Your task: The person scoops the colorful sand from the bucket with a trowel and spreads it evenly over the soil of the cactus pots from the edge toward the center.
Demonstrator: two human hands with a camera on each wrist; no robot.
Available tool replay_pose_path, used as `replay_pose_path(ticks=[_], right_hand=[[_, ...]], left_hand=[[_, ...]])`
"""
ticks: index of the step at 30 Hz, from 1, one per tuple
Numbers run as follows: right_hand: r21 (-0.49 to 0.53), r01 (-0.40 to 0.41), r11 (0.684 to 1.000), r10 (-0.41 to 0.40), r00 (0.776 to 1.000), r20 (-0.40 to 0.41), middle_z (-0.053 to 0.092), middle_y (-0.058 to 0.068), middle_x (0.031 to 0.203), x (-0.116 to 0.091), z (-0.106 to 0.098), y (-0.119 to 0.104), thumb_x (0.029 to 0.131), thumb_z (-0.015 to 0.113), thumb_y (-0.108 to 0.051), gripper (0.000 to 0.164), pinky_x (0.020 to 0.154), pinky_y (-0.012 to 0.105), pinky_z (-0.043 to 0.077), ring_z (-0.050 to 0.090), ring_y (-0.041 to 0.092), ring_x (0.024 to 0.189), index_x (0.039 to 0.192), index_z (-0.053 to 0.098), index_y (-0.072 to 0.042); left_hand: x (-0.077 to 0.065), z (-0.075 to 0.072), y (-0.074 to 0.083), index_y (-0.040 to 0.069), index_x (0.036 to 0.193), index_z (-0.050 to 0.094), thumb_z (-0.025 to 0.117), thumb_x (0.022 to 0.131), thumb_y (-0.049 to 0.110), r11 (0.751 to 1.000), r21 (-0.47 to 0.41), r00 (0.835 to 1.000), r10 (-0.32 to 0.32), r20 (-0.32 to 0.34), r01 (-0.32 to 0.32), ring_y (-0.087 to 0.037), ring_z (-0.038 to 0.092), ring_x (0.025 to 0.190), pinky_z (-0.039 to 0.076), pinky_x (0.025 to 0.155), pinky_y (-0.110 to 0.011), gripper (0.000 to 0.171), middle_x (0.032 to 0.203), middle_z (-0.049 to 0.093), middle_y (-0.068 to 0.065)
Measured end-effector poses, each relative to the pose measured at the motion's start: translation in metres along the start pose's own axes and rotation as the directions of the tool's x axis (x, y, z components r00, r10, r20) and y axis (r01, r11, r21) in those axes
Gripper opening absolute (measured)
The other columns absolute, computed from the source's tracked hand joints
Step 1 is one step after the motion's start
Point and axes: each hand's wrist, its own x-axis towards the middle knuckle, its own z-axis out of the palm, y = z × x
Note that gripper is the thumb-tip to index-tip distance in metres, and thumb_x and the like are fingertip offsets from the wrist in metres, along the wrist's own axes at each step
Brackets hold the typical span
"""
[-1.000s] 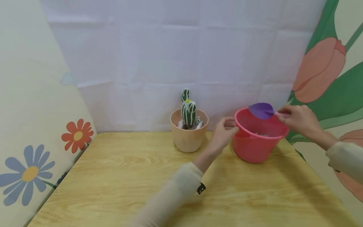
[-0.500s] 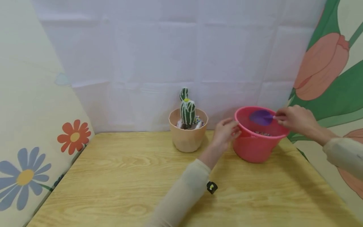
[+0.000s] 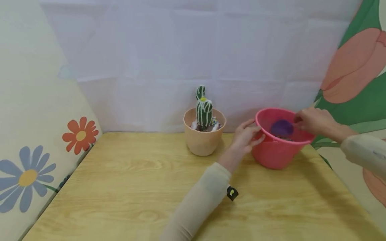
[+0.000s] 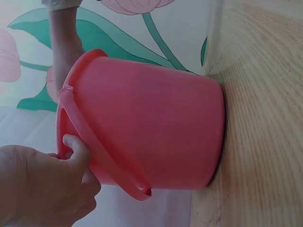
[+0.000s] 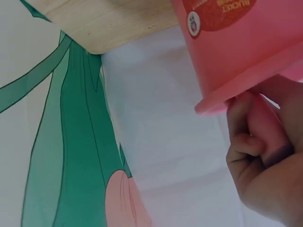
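A pink bucket [image 3: 271, 154] stands upright on the table at the right, with small bits of loose material [image 3: 284, 138] at its bottom. My left hand [image 3: 242, 135] pinches the bucket's left rim; in the left wrist view its thumb lies over the edge above the bucket's handle [image 4: 102, 151]. My right hand [image 3: 315, 121] is at the opposite rim and grips the pink handle [image 5: 267, 125] of a toy shovel. The shovel's purple blade [image 3: 281, 128] is down inside the bucket, over the loose material; whether it touches it I cannot tell.
A peach flower pot [image 3: 203, 142] with a green-and-white toy cactus [image 3: 204, 112] stands left of the bucket, near the table's back edge. The wooden table [image 3: 135, 180] meets a white cloth backdrop [image 3: 156, 67] behind. Walls with painted flowers flank both sides.
My right hand has lowered the purple shovel from above the rim into the bucket. My left hand has come from beside the bucket onto its rim. The head view has shifted slightly.
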Motion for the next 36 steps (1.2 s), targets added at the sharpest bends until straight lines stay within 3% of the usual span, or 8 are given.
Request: replay_pose_path(ticks=[7, 16, 21, 29, 36], right_hand=[[0.002, 0.003, 1.000, -0.003, 0.996, 0.095, 0.065, 0.000, 0.079, 0.010, -0.003, 0.002, 0.092, 0.074, -0.013, 0.006, 0.053, 0.037, 0.050, 0.058, 0.017, 0.068, 0.092, 0.075, -0.006], [0.073, 0.040, 0.996, -0.051, 0.988, 0.144, 0.066, -0.001, 0.070, 0.018, 0.003, 0.006, 0.092, 0.074, -0.009, 0.012, 0.052, 0.034, 0.053, 0.060, 0.015, 0.061, 0.082, 0.075, -0.004], [0.120, 0.104, 0.987, -0.120, 0.983, 0.139, 0.068, 0.002, 0.071, 0.019, 0.009, 0.012, 0.091, 0.074, -0.006, 0.011, 0.052, 0.031, 0.054, 0.062, 0.014, 0.059, 0.082, 0.077, 0.000], [0.232, 0.141, 0.962, -0.180, 0.972, 0.154, 0.073, 0.008, 0.079, 0.026, 0.022, 0.022, 0.089, 0.075, -0.002, 0.005, 0.056, 0.029, 0.059, 0.069, 0.015, 0.065, 0.089, 0.079, 0.002], [0.252, 0.136, 0.958, -0.176, 0.974, 0.146, 0.074, 0.012, 0.085, 0.029, 0.023, 0.024, 0.088, 0.075, 0.000, 0.008, 0.060, 0.031, 0.060, 0.072, 0.019, 0.072, 0.094, 0.079, 0.004]], left_hand=[[-0.001, 0.003, -0.005, 0.006, 0.125, 0.068, 0.067, 0.087, -0.014, 0.999, -0.034, 1.000, 0.012, -0.006, -0.012, -0.034, 0.067, 0.102, 0.060, 0.083, -0.043, 0.043, 0.123, 0.064, -0.027], [-0.002, 0.002, -0.005, 0.005, 0.124, 0.068, 0.068, 0.085, -0.015, 0.998, -0.053, 1.000, 0.013, -0.012, -0.013, -0.024, 0.067, 0.084, 0.060, 0.082, -0.042, 0.044, 0.117, 0.066, -0.027], [-0.002, 0.004, -0.005, 0.006, 0.122, 0.069, 0.068, 0.085, -0.015, 0.999, -0.047, 0.999, 0.016, -0.031, -0.017, -0.027, 0.068, 0.089, 0.061, 0.080, -0.042, 0.043, 0.104, 0.070, -0.019], [-0.002, 0.005, -0.008, 0.006, 0.119, 0.068, 0.069, 0.084, -0.015, 0.999, -0.034, 0.999, 0.028, -0.039, -0.029, -0.032, 0.069, 0.096, 0.061, 0.077, -0.042, 0.041, 0.102, 0.070, -0.018], [-0.003, 0.002, -0.006, 0.007, 0.118, 0.068, 0.069, 0.085, -0.013, 0.999, -0.021, 0.998, 0.049, -0.028, -0.049, -0.024, 0.069, 0.083, 0.062, 0.074, -0.041, 0.039, 0.098, 0.071, -0.013]])
